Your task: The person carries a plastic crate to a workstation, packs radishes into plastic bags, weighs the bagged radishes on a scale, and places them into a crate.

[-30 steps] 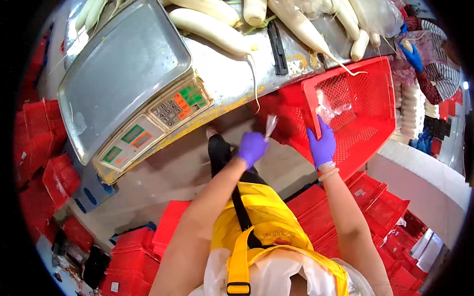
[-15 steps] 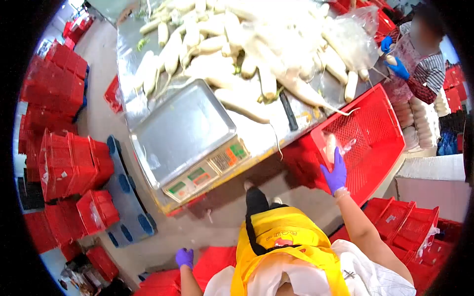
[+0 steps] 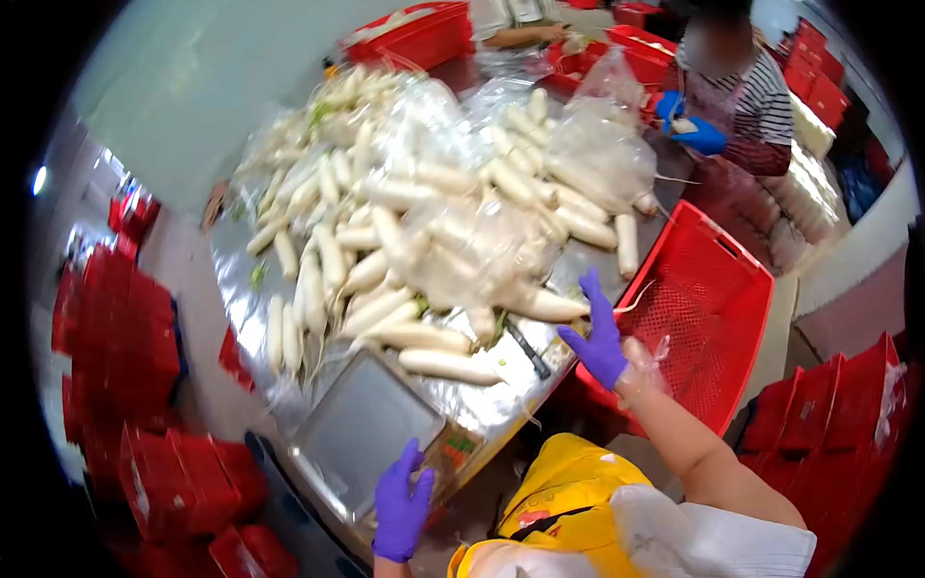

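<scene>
My right hand (image 3: 599,337), in a purple glove, is open with fingers apart. It is just above the table edge, near the tip of a white radish (image 3: 544,304). My left hand (image 3: 403,506), also gloved in purple, is open over the near side of the weighing scale (image 3: 371,419), holding nothing; whether it touches the scale I cannot tell. Clear plastic bags (image 3: 482,252) lie over the heap of white radishes (image 3: 328,265). A dark knife-like tool (image 3: 527,349) rests on the table (image 3: 246,323). Beside my right wrist, a wrapped radish (image 3: 636,354) lies in a red crate (image 3: 703,299).
A co-worker in blue gloves (image 3: 696,135) holds something pale at the right. Another person's forearm (image 3: 520,37) shows at the far side, by a red crate (image 3: 424,37). Stacked red crates stand left (image 3: 188,482) and right (image 3: 819,414).
My right hand has come up out of the red crate towards the radishes, leaving the wrapped radish there. My left hand has risen to the scale. The view has shifted towards the far table side.
</scene>
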Demonstrator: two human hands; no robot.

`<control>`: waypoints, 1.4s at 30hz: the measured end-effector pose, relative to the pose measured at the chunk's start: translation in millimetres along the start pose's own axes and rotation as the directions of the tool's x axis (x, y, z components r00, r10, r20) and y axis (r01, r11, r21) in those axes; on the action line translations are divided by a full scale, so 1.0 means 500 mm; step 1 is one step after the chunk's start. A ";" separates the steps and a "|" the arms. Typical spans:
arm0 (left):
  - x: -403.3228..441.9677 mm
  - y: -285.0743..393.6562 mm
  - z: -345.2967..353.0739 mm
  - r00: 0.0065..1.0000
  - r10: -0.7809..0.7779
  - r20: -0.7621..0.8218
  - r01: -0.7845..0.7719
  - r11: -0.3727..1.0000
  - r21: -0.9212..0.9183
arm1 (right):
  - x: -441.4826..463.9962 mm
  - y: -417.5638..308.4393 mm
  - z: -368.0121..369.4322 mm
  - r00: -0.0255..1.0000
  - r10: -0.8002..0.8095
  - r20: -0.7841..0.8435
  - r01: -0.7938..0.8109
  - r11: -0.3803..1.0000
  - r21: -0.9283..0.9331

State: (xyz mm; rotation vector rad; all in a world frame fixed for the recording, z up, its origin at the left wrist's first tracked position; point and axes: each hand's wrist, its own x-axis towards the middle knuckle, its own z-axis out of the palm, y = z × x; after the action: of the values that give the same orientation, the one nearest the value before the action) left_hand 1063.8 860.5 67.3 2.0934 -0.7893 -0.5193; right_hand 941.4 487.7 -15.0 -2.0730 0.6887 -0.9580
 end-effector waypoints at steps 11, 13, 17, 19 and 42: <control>0.223 0.102 -0.005 0.991 -0.126 0.049 0.117 0.982 0.150 | 0.543 0.270 -0.184 0.831 0.281 -0.480 -0.382 0.916 -0.124; 0.246 0.143 0.008 0.972 -0.234 0.002 0.234 0.972 0.013 | 0.633 0.312 -0.145 0.828 0.337 -0.449 -0.459 0.866 -0.197; 0.277 0.162 0.006 0.967 -0.253 0.020 0.252 0.967 0.042 | 0.729 0.227 -0.028 0.940 -0.124 -0.318 -0.095 0.800 -0.593; 0.287 0.167 0.007 0.970 -0.244 -0.003 0.244 0.970 0.015 | 0.765 0.135 0.041 0.935 -0.282 -0.215 0.169 0.888 -0.428; 0.098 0.117 -0.033 0.757 -0.506 -0.414 0.385 0.857 -0.343 | 0.832 -0.251 0.530 0.916 -0.256 0.308 0.102 0.892 0.439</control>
State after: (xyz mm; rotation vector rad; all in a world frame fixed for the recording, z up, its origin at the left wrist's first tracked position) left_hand 1088.3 808.5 120.2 2.0494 0.0868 -0.2810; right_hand 1413.7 370.9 134.2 -1.8714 0.0816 -0.7168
